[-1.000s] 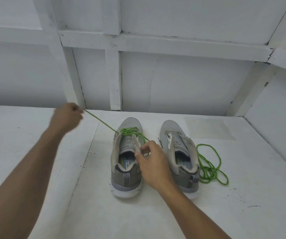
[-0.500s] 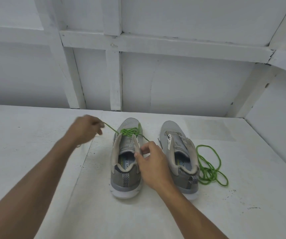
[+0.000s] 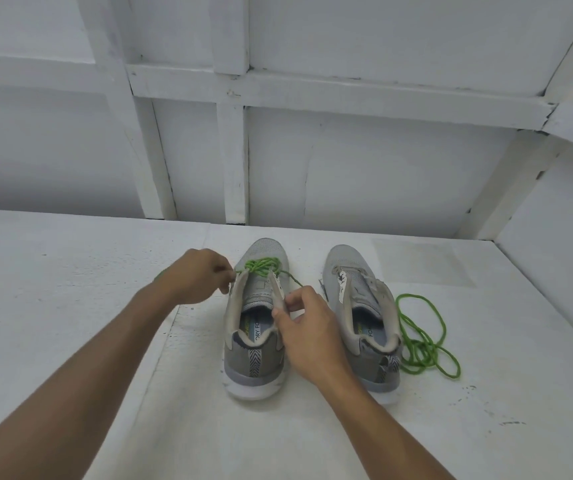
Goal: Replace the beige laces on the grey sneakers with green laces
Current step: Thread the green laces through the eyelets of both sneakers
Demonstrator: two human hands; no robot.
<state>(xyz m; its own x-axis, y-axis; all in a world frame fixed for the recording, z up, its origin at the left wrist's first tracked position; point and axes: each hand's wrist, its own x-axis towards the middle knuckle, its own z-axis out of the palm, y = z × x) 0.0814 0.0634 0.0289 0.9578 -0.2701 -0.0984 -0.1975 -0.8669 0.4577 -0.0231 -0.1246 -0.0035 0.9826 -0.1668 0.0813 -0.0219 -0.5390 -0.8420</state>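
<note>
Green lace (image 3: 261,266) low on grey sneaker (image 3: 254,351)

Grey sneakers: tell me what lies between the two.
Head view: the right hand sits between the left sneaker and the right sneaker, pinching a strand of the green lace; toward the toes, bare white surface.

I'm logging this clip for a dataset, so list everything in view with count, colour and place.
left sneaker: one, grey, mid-table, heel toward camera
right sneaker: one, grey, beside it, no green lace
threaded lace: one, green, across left sneaker's front eyelets
loose lace: one, green, coiled right of right sneaker
table: one, white, under everything
wall: one, white, panelled, behind table
left hand: one, pinching threaded lace's left end
right hand: one, pinching its right end
</note>
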